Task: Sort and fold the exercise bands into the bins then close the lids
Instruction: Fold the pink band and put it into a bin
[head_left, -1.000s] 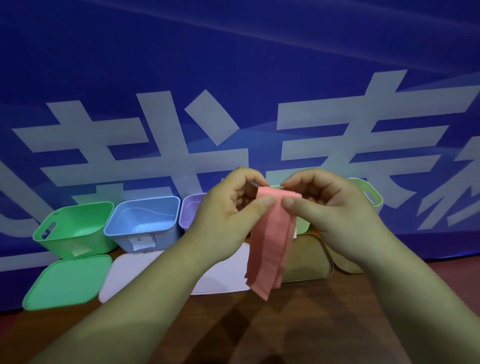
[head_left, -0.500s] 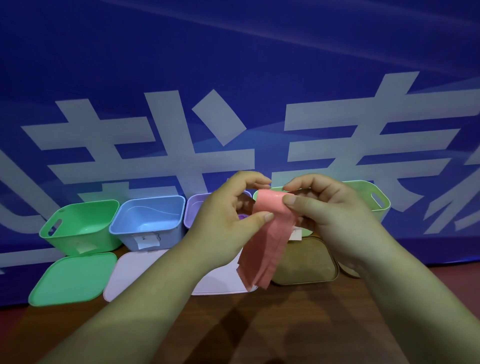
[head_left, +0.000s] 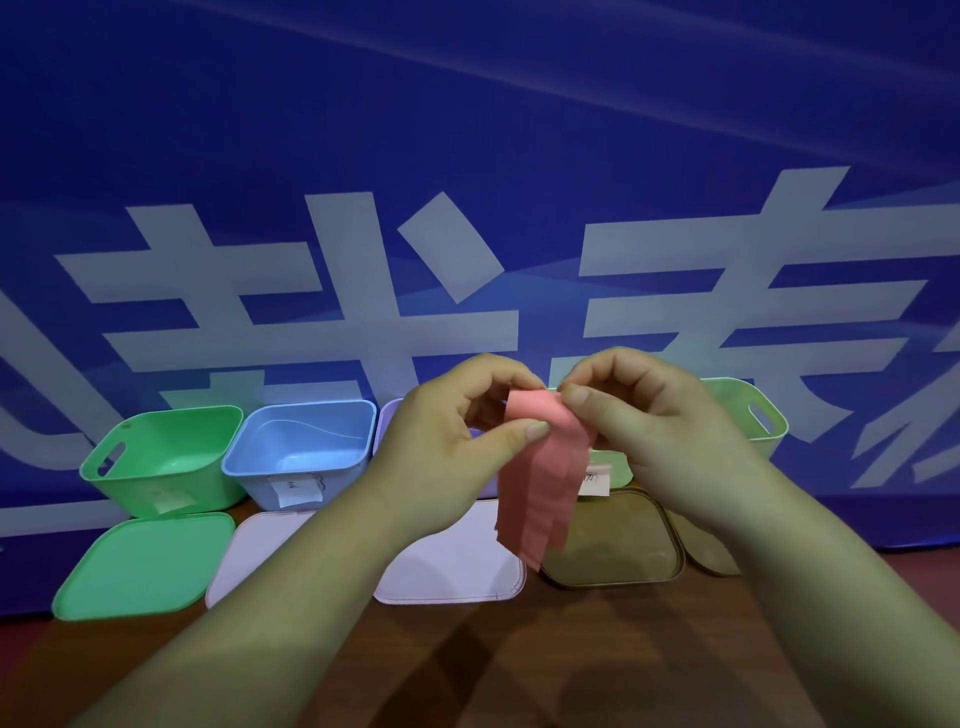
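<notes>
Held a pink exercise band (head_left: 545, 478) in the air over the wooden table (head_left: 571, 675), in front of the row of bins. Pinched its folded top edge between thumb and forefinger of the left hand (head_left: 447, 441) and likewise of the right hand (head_left: 660, 431), other fingers curled behind. Let the layered length hang down, its loose ends uneven.

Judged as mid-fold: doubled over several times, not yet compact, not yet in any bin.

Noted four open bins against the blue banner (head_left: 467, 130): green bin (head_left: 161, 457), blue bin (head_left: 301, 452), purple bin (head_left: 388, 431) mostly hidden behind the left hand, and light green bin (head_left: 737, 400) partly hidden behind the right. Found no band plainly visible in the green or blue bin; could not see into the other two.

Noted all lids off and flat in front: green lid (head_left: 140, 566), pale lid (head_left: 254, 551), second pale lid (head_left: 457, 561), tan lid (head_left: 613, 540), second tan lid (head_left: 701, 545) largely behind the right forearm.

Left to do, on this evidence: finishing the fold, dropping the band into its bin, and closing every lid. Saw no other bands.
</notes>
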